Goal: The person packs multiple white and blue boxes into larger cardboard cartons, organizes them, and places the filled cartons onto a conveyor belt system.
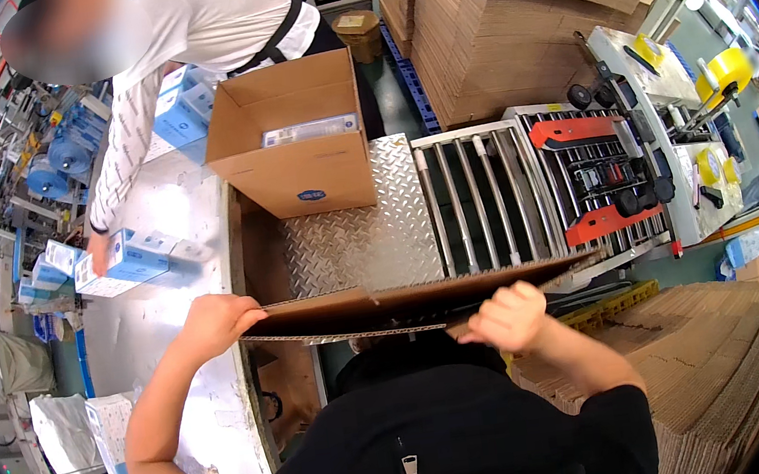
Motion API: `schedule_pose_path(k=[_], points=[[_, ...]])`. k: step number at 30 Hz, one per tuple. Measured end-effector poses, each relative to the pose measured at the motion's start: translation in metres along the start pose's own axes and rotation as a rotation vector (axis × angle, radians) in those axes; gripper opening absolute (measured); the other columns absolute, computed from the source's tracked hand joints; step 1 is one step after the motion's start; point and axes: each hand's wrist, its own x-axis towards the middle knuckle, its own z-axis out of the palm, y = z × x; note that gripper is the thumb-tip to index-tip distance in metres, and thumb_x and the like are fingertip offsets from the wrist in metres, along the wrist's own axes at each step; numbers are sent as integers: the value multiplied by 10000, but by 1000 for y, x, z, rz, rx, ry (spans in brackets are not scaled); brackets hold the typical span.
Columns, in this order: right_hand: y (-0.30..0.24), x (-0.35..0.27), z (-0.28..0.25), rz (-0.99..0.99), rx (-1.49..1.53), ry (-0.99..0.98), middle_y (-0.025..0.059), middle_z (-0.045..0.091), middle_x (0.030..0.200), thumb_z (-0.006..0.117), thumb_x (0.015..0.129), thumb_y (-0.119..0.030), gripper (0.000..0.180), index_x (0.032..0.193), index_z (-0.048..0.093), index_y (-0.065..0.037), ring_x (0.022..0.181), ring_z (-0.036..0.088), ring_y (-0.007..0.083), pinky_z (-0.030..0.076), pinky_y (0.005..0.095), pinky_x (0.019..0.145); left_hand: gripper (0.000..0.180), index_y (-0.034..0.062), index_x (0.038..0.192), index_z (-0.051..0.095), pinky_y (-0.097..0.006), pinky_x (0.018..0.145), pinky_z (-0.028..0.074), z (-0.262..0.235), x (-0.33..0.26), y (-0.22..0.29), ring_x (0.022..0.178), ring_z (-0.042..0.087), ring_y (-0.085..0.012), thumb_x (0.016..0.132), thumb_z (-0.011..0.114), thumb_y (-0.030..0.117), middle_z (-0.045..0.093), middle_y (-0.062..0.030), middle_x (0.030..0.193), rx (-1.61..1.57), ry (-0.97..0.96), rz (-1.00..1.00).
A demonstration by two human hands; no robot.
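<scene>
A partly flattened cardboard carton (407, 303) stretches across in front of my body, with a narrow gap between its two walls. My left hand (219, 324) is closed on its left end, fingers and thumb pinching the edge. Towards the other end, the fingers of my right hand (511, 317) are curled over the near edge of the carton. Beyond it, an open brown box (301, 175) stands upright on a diamond-plate metal surface (343, 246). A blue-and-white package (310, 130) shows inside that box.
A co-worker's hand (99, 252) touches blue-and-white boxes (131, 260) on the white table (154, 331) at left. A roller conveyor (479, 196) leads right to a red-railed taping machine (580, 132). Flat cardboard stacks (534, 28) rise behind; more cardboard sheets (695, 340) lie at near right.
</scene>
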Motion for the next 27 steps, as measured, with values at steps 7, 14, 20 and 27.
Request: schedule_pose_path(k=[7,14,20,27], points=[[27,79,24,-179,274,104,-16,391,557,451,854,-522,491,537,424,-148,469,394,161,248,293,437,289,63,709,660,-442,612,463,-27,-22,-45,659,584,-371,825,577,314,603,-184,668,122,111,-133],[-52,149,146,-373,725,-482,76,628,666,484,860,-394,397,656,639,-91,720,602,296,457,422,605,273,-50,870,599,-478,724,461,-5,-5,-77,812,584,-426,834,509,206,606,-277,864,104,149,-466],[-61,84,239,-366,563,-973,155,638,874,559,832,-339,306,778,648,-50,888,598,321,472,432,749,773,-38,1385,259,-378,1073,266,32,-24,-52,1312,312,-329,826,599,375,294,-244,1419,-369,-762,273],[76,205,142,377,-139,9,168,624,869,605,778,-379,355,813,578,-27,874,588,325,442,410,772,990,99,1427,208,-451,1081,241,20,14,-79,1344,241,-344,646,757,361,204,-208,1467,70,88,125]])
